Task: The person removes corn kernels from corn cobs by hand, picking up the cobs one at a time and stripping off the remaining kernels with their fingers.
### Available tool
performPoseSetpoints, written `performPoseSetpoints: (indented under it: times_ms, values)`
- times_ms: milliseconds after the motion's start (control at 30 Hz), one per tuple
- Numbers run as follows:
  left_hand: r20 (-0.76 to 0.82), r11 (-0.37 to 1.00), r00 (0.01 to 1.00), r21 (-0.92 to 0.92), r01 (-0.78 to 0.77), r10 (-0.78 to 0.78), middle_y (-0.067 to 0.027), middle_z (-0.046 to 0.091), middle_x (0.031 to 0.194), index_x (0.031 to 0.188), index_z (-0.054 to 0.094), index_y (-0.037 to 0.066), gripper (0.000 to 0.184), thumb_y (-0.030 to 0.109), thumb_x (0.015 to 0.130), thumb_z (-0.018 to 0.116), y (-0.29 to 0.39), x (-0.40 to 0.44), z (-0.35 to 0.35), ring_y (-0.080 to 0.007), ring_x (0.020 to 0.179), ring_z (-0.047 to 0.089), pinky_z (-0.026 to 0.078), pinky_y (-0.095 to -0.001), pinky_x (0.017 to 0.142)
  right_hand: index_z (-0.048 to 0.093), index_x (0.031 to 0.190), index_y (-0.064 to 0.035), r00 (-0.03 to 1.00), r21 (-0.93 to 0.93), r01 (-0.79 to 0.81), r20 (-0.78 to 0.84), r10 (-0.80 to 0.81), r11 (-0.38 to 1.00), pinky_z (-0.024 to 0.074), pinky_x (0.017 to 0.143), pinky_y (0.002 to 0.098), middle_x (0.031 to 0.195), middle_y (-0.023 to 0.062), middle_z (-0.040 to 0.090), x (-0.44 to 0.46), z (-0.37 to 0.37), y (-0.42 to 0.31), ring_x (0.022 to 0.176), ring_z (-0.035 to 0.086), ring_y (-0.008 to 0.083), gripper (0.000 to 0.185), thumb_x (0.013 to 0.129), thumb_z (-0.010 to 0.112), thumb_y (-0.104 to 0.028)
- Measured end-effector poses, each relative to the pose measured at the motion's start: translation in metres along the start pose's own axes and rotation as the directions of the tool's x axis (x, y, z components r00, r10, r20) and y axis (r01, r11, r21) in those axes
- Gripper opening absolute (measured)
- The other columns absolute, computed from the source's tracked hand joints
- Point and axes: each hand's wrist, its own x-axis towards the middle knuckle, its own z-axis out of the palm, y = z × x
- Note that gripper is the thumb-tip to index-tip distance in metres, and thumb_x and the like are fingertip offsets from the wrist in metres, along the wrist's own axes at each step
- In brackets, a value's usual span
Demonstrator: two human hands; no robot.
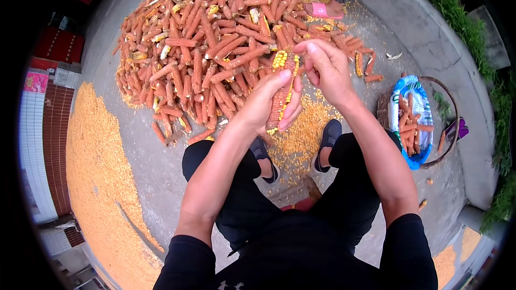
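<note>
My left hand (269, 99) is wrapped round a corn cob (282, 88) held upright in front of me. Yellow kernels cling in a patch near its top and in a line down its right side; the rest is bare reddish cob. Beside the upper end, my right hand (328, 70) has its fingers curled in, with the thumb and forefinger close to the cob tip. Whether anything is between those fingers is hidden. Loose kernels (301, 134) lie on the ground below, between my shoes.
A large pile of stripped cobs (199, 53) rises ahead. To the right stands a blue-lined basket (411, 83) with a hooped handle and cobs inside. Spread kernels (102, 182) cover the ground at left. Another person's foot in a pink slipper (325, 11) is beyond the pile's right side.
</note>
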Motion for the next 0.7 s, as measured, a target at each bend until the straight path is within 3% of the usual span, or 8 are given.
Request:
performPoseSetpoints:
  times_ms: [100,200,233,433,533,633,700]
  values:
    - [-0.01,0.993,1.0,0.116,-0.025,0.027,-0.0083,0.048,0.056,0.1,0.048,0.001,0.031,0.032,0.105,0.048,0.0,0.001,0.0,-0.0174,0.038,0.045,0.038,-0.0297,0.034,0.068,0.095,0.0021,0.992,-0.089,0.127,0.027,-0.125,0.988,0.0446,0.054,0.0271,0.07,0.0027,0.062,-0.004,0.013,-0.007,0.059,0.058,0.0093,0.027,0.101,0.055,-0.021]
    - [0.027,0.986,0.999,0.163,-0.039,0.035,-0.0082,0.048,0.055,0.097,0.047,0.001,0.026,0.026,0.101,0.053,-0.002,0.001,-0.002,-0.0175,0.037,0.045,0.037,-0.0298,0.033,0.065,0.087,0.003,0.986,-0.189,0.12,0.14,-0.095,0.975,0.0471,0.057,0.0293,0.067,0.006,0.065,-0.003,0.011,0.002,0.062,0.062,0.0112,0.031,0.101,0.055,-0.022]
    - [0.026,0.992,1.0,0.129,-0.008,0.005,-0.0082,0.048,0.055,0.096,0.046,0.001,0.025,0.024,0.1,0.054,-0.001,0.0,-0.001,-0.0175,0.037,0.045,0.037,-0.0298,0.033,0.064,0.082,0.0034,0.989,-0.126,0.026,0.15,-0.006,0.992,0.047,0.058,0.0312,0.064,0.0093,0.064,-0.005,0.008,-0.002,0.062,0.062,0.0122,0.031,0.099,0.055,-0.021]
    - [0.117,0.994,0.988,0.039,0.098,-0.102,-0.0082,0.048,0.054,0.096,0.049,0.0,0.022,0.021,0.099,0.053,0.004,-0.003,0.002,-0.0175,0.037,0.047,0.039,-0.0287,0.035,0.063,0.083,0.003,0.989,-0.133,0.087,0.13,-0.07,0.987,0.0464,0.057,0.0316,0.064,0.0086,0.061,-0.005,0.001,0.005,0.062,0.059,0.0108,0.03,0.098,0.05,-0.019]
    - [0.191,0.99,0.972,-0.015,0.141,-0.135,-0.0086,0.047,0.053,0.098,0.049,-0.001,0.023,0.022,0.099,0.054,0.005,-0.003,0.001,-0.018,0.037,0.047,0.039,-0.0293,0.033,0.064,0.086,0.0035,0.989,-0.088,0.026,0.145,-0.013,0.996,0.0455,0.057,0.0308,0.066,0.0065,0.061,-0.007,0.0,0.002,0.063,0.057,0.0082,0.029,0.097,0.048,-0.018]
    - [0.184,0.991,0.975,-0.036,0.131,-0.122,-0.0087,0.047,0.053,0.098,0.049,-0.001,0.025,0.023,0.099,0.054,0.006,-0.004,0.0,-0.0183,0.036,0.046,0.038,-0.0298,0.032,0.066,0.089,0.0043,0.97,0.195,-0.214,0.155,0.185,0.957,0.0438,0.056,0.0292,0.067,0.0034,0.06,-0.007,-0.002,-0.01,0.063,0.055,0.0072,0.026,0.095,0.048,-0.014]
    - [0.158,0.993,0.981,-0.006,0.116,-0.114,-0.0087,0.047,0.053,0.098,0.049,-0.001,0.026,0.024,0.099,0.054,0.005,-0.003,0.0,-0.0184,0.036,0.046,0.038,-0.03,0.031,0.066,0.093,0.0051,0.979,0.039,-0.12,0.171,0.111,0.992,0.0423,0.055,0.0276,0.07,0.0019,0.06,-0.006,-0.001,-0.01,0.062,0.054,0.0071,0.025,0.094,0.049,-0.012]
